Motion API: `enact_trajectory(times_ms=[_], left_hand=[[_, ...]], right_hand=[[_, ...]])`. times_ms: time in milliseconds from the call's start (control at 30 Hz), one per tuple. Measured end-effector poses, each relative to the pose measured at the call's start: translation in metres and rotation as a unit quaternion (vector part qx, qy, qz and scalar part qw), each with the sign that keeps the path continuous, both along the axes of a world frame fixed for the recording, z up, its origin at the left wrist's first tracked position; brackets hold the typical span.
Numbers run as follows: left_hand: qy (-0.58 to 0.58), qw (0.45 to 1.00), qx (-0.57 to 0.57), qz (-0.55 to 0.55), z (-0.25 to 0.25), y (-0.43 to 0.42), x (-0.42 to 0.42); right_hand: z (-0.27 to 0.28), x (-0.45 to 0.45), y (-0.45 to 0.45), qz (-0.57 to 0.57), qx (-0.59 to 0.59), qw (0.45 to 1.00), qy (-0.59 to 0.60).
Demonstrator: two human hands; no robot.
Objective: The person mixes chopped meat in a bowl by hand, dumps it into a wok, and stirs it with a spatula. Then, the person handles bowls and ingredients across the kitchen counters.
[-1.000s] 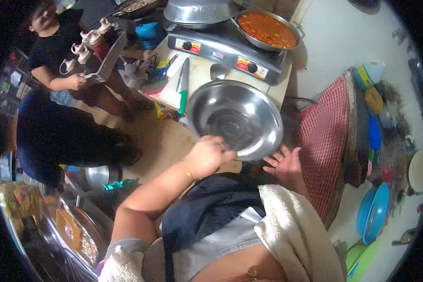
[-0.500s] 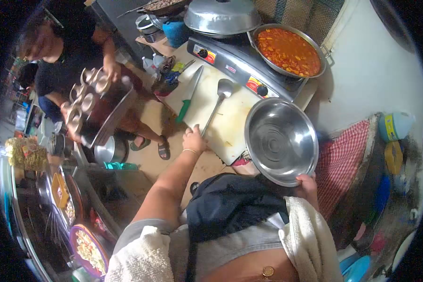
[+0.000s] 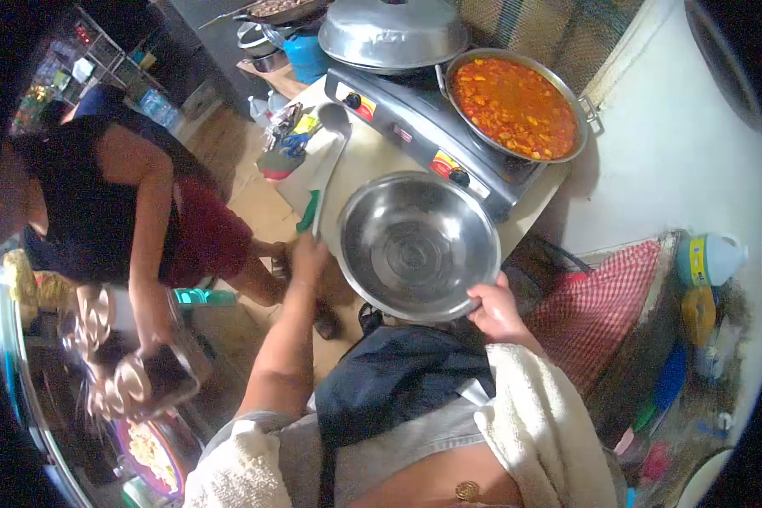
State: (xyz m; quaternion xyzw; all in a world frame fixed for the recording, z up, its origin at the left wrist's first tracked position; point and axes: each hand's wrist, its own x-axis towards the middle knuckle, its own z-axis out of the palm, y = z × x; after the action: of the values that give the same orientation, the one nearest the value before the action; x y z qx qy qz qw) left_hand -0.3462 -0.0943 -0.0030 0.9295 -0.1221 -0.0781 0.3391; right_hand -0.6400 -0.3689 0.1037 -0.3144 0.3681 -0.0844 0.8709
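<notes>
My right hand [image 3: 496,308] grips the lower right rim of an empty steel basin [image 3: 421,245], its thumb over the edge. The basin is tilted toward me at the front of the cutting board. My left hand [image 3: 310,254] is closed round the handle end of a metal ladle [image 3: 334,146], whose bowl lies at the far left of the board. Beside the handle shows a green knife handle [image 3: 309,212]; the blade is mostly hidden. Behind stands a two-burner stove [image 3: 406,127] with a wide pan of red stew [image 3: 516,108] on its right burner.
A domed metal lid [image 3: 394,34] covers the left burner. On the left a person [image 3: 102,186] bends over with a tray of light-coloured cups [image 3: 135,364]. A red checked cloth [image 3: 597,313] and a bleach-like bottle [image 3: 713,259] are at the right.
My left hand took hold of the ladle and shifted it left. The basin, held by my right hand, moved left over the board. The person with the tray moved nearer, to the lower left.
</notes>
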Motion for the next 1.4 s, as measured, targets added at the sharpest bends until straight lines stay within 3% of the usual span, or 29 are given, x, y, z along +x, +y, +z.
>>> enact_trajectory(times_ms=[33,133,167,233,367,400,467,500,633,800,900,933,1033,1133,1200,1233,1333,1400], left_hand=[[-0.033,0.996,-0.077,0.01,0.047,-0.003,-0.01],[-0.104,0.988,-0.097,0.064,0.076,0.004,-0.001],[-0.124,0.986,-0.084,0.068,0.089,0.001,-0.003],[-0.161,0.982,-0.054,0.079,0.111,-0.003,-0.011],[-0.132,0.984,-0.044,0.107,0.11,-0.008,-0.029],[-0.146,0.977,-0.136,0.074,0.071,0.005,-0.019],[-0.102,0.981,-0.147,0.078,0.08,0.001,-0.033],[-0.092,0.986,-0.122,0.07,0.086,0.0,-0.04],[-0.088,0.987,-0.128,0.043,0.077,-0.001,-0.049],[-0.035,0.995,-0.079,0.047,0.073,-0.007,-0.053],[-0.029,0.998,-0.038,0.036,0.068,-0.004,-0.044],[-0.056,0.998,-0.009,0.016,0.054,0.006,-0.033],[-0.065,0.995,0.075,-0.03,0.09,0.003,-0.023],[-0.029,0.995,0.058,-0.079,0.065,0.032,0.018],[0.035,0.991,0.083,-0.101,0.113,0.021,0.021],[-0.045,0.982,0.104,-0.154,0.098,0.032,0.041],[0.096,0.967,0.195,-0.136,0.12,0.021,0.078],[0.113,0.956,0.192,-0.192,0.123,0.015,0.107]], right_hand=[[0.001,0.015,0.003,-0.006,-0.009,1.0,0.006],[-0.006,0.067,0.007,-0.011,-0.059,0.997,0.047],[-0.023,0.085,0.007,-0.004,-0.09,0.993,0.082],[-0.074,0.117,0.007,0.023,-0.213,0.976,0.042],[-0.053,0.155,0.021,0.04,-0.089,0.993,0.06],[-0.057,0.158,0.021,0.064,-0.073,0.995,0.037],[-0.071,0.161,0.02,0.112,-0.043,0.993,-0.007],[-0.078,0.163,0.019,0.158,-0.041,0.984,0.071],[-0.085,0.118,0.003,0.302,0.034,0.952,0.024],[-0.108,0.041,-0.017,0.359,0.076,0.93,0.023],[-0.169,-0.003,-0.021,0.376,-0.224,0.893,-0.108],[-0.167,-0.013,-0.022,0.365,-0.208,0.906,-0.059],[-0.132,-0.038,-0.019,0.3,-0.15,0.941,0.057],[-0.108,-0.041,-0.033,0.365,-0.173,0.911,0.09],[-0.124,-0.054,-0.028,0.302,-0.241,0.913,0.13],[-0.136,-0.062,-0.024,0.268,-0.274,0.911,0.153],[-0.177,-0.075,-0.02,0.281,-0.345,0.881,0.161],[-0.226,-0.098,-0.016,0.249,-0.523,0.815,-0.015]])
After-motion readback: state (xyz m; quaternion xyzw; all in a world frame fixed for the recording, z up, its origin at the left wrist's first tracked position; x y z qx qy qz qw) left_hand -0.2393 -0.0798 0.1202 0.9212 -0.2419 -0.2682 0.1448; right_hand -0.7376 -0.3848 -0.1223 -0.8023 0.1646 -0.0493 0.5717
